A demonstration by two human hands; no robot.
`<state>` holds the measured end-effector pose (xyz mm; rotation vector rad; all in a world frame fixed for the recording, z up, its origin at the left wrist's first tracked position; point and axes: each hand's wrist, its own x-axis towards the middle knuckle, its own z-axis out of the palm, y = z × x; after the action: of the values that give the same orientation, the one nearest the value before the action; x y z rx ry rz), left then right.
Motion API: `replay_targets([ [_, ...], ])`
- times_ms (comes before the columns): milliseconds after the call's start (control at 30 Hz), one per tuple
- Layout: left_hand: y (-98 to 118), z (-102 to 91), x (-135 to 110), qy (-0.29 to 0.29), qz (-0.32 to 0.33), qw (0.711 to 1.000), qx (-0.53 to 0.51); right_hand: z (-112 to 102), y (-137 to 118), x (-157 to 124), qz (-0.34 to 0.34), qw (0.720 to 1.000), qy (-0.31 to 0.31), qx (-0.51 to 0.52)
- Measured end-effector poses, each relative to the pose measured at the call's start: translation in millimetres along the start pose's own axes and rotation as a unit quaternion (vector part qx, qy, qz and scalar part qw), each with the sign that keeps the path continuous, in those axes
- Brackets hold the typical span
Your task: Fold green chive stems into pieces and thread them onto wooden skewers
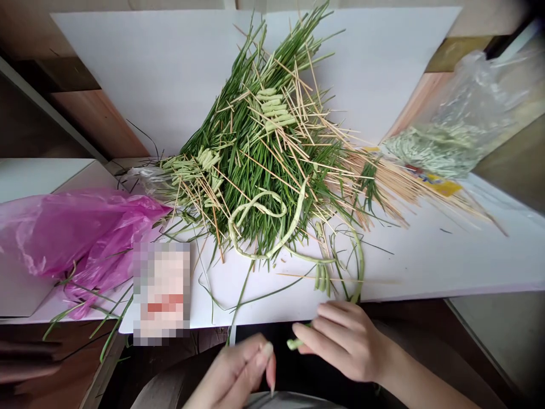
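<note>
My right hand (347,341), at the table's front edge, has its fingers curled round a long green bean (361,267). One end of the bean pokes out beyond the fingertips, and another length runs up from the knuckles onto the table. To its left my left hand (242,372) is closed, thumb against fingers; whatever it may hold is hidden. Just past the right hand lie short bean pieces (322,278) side by side, with a thin wooden skewer (340,278) across them. A pale long bean (279,244) loops over the front of a heap of green stems (255,165).
Bean pieces on skewers (275,108) rest on the heap. Loose skewers (392,176) fan out at right, near a clear bag (447,136) of pale green pieces. At left are a pink plastic bag (97,227) and a blurred-out rectangular item (162,292) by the table edge.
</note>
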<state>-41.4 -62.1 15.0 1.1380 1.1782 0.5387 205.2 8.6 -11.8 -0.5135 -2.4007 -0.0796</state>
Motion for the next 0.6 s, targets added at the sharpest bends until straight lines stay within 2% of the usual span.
replay_targets([
  [67,11,-10.0,24,0.087,0.114,0.978,0.15,9,-1,10,0.062,0.995,-0.053,0.053],
  [133,12,-22.9,49,0.165,0.195,0.928,0.269,14,1,17,0.115,0.984,-0.092,0.101],
  [233,6,-40.7,77,0.228,0.253,0.854,0.394,17,7,21,0.185,0.965,-0.11,0.15],
  [333,2,-46.7,82,0.283,0.285,0.801,0.444,15,11,23,0.241,0.949,-0.126,0.161],
  [400,3,-42.5,75,0.292,0.305,0.8,0.427,15,11,23,0.259,0.943,-0.137,0.155],
  [500,3,-25.8,63,0.227,0.329,0.834,0.38,16,10,25,0.271,0.936,-0.153,0.162],
  [600,-2,-5.2,60,0.182,0.348,0.845,0.363,17,8,25,0.277,0.929,-0.163,0.185],
])
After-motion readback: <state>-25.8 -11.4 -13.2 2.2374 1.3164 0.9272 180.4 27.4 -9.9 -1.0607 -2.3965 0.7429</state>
